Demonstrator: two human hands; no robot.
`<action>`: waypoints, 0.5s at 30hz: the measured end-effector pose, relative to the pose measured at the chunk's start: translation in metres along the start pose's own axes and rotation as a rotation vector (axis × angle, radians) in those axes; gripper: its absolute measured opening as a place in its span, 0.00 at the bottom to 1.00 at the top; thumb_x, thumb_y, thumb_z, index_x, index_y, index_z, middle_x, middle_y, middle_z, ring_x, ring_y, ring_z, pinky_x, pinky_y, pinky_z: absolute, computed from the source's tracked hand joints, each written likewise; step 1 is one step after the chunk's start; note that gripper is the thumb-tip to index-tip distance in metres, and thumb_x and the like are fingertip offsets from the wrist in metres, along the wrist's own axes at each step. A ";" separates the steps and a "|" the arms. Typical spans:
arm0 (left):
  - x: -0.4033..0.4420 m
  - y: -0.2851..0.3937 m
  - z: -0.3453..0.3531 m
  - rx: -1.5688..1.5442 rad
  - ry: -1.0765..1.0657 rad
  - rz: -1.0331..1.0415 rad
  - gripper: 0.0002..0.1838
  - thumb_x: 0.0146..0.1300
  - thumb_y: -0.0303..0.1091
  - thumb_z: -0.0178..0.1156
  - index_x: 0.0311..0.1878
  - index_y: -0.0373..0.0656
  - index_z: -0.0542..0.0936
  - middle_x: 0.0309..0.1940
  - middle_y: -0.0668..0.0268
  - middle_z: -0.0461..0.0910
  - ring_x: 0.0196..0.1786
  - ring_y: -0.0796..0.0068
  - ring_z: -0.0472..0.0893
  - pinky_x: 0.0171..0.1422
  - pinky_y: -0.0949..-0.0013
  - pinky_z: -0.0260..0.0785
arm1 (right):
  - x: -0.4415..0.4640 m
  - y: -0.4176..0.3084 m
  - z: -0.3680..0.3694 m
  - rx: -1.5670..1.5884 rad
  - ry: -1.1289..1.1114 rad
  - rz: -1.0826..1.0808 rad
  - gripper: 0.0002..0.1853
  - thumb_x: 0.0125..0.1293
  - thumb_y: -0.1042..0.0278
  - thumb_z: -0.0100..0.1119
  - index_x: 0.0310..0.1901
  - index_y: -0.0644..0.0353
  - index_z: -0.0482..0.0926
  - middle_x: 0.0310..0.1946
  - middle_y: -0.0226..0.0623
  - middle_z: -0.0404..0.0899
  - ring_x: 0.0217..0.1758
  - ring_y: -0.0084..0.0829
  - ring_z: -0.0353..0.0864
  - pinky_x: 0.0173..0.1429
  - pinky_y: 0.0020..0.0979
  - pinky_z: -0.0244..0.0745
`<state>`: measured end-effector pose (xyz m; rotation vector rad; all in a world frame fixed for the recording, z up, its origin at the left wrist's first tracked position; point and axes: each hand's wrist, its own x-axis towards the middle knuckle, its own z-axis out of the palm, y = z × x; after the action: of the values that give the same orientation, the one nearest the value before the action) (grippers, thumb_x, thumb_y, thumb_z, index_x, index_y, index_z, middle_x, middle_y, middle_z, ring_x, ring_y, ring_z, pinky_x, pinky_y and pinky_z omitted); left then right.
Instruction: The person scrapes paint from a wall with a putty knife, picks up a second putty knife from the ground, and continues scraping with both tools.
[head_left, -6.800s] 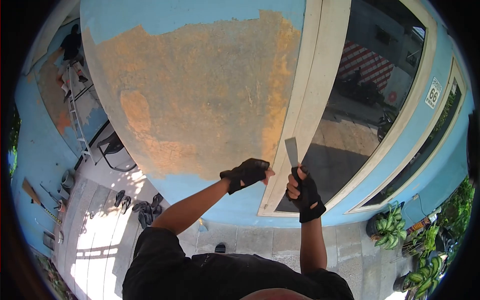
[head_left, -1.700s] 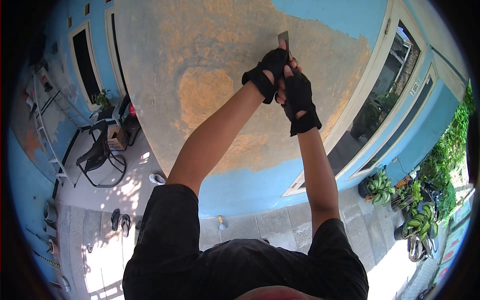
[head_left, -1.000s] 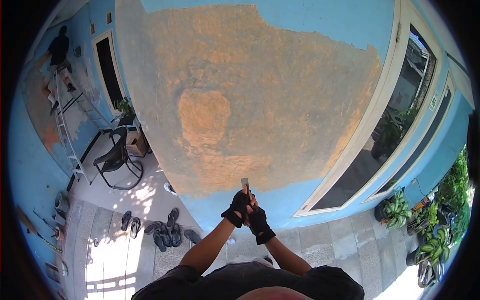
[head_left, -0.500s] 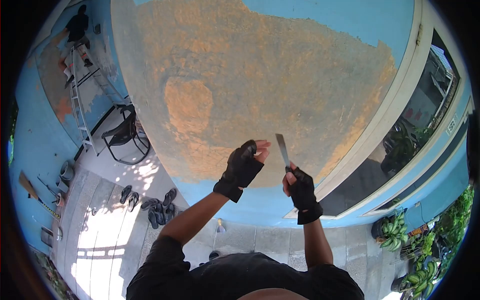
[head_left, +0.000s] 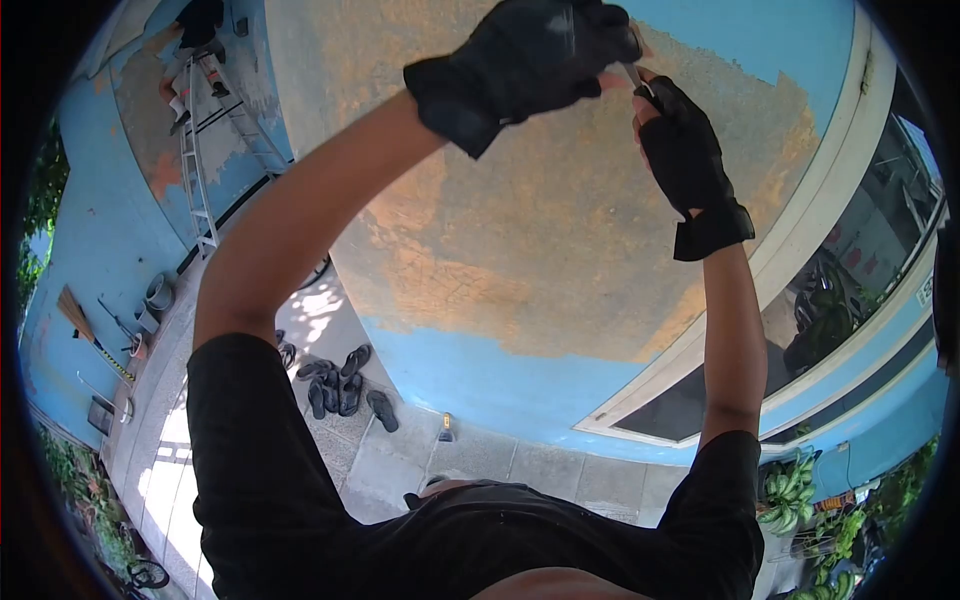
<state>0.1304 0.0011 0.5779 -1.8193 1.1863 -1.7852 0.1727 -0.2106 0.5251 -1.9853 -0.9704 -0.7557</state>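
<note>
My right hand (head_left: 685,140), in a black fingerless glove, is closed round the handle of a scraper (head_left: 633,74). Its metal blade points up and is partly hidden by my left hand (head_left: 545,60). That hand, gloved too, is raised close to the camera, its fingers around the blade area; whether they grip the blade is hidden. Behind both hands is the wall's bare patch (head_left: 520,230) of grey and orange, edged with blue paint.
On the right is a framed window (head_left: 830,300) with potted plants (head_left: 790,490) below. Sandals (head_left: 335,390) and another scraper (head_left: 446,428) lie on the ground. At the back left a person (head_left: 196,30) is on a ladder (head_left: 195,160); a broom (head_left: 80,320) leans left.
Both hands have risen from low in front of the wall to the top of the view. My left hand has come over to the scraper's blade, and the view has shifted.
</note>
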 end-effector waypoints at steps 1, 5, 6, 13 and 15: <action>0.019 -0.018 -0.011 -0.018 -0.005 0.056 0.10 0.59 0.40 0.65 0.39 0.46 0.79 0.36 0.62 0.80 0.37 0.63 0.80 0.41 0.63 0.75 | 0.007 -0.003 0.003 -0.003 0.002 0.003 0.19 0.71 0.61 0.49 0.61 0.55 0.73 0.32 0.35 0.79 0.33 0.30 0.78 0.43 0.31 0.73; 0.034 -0.070 -0.013 0.032 -0.246 0.130 0.11 0.52 0.32 0.65 0.41 0.43 0.81 0.35 0.61 0.81 0.43 0.59 0.80 0.47 0.60 0.74 | 0.024 -0.017 0.014 -0.046 0.013 0.021 0.20 0.71 0.56 0.51 0.59 0.55 0.75 0.34 0.37 0.80 0.40 0.36 0.78 0.51 0.36 0.71; 0.036 -0.076 -0.015 0.057 -0.529 0.094 0.10 0.53 0.32 0.65 0.40 0.45 0.81 0.36 0.63 0.81 0.43 0.60 0.80 0.46 0.60 0.74 | 0.026 -0.019 0.015 -0.079 0.014 0.040 0.20 0.70 0.55 0.51 0.59 0.55 0.75 0.35 0.38 0.81 0.40 0.35 0.79 0.51 0.35 0.71; 0.030 -0.087 -0.015 -0.140 -0.537 -0.005 0.04 0.57 0.31 0.62 0.36 0.46 0.82 0.30 0.64 0.82 0.36 0.64 0.81 0.41 0.63 0.74 | 0.025 -0.037 0.022 -0.229 0.029 0.064 0.20 0.71 0.54 0.50 0.56 0.56 0.77 0.35 0.39 0.81 0.40 0.36 0.79 0.51 0.35 0.71; 0.031 -0.095 -0.011 -0.055 -0.549 0.085 0.04 0.57 0.31 0.61 0.36 0.46 0.82 0.30 0.64 0.81 0.35 0.64 0.81 0.40 0.63 0.74 | 0.021 -0.046 0.026 -0.216 0.039 0.147 0.20 0.71 0.53 0.49 0.56 0.56 0.78 0.37 0.39 0.82 0.41 0.38 0.79 0.51 0.35 0.71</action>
<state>0.1472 0.0388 0.6693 -2.0655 1.0705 -1.1021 0.1496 -0.1622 0.5455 -2.1921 -0.7359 -0.8424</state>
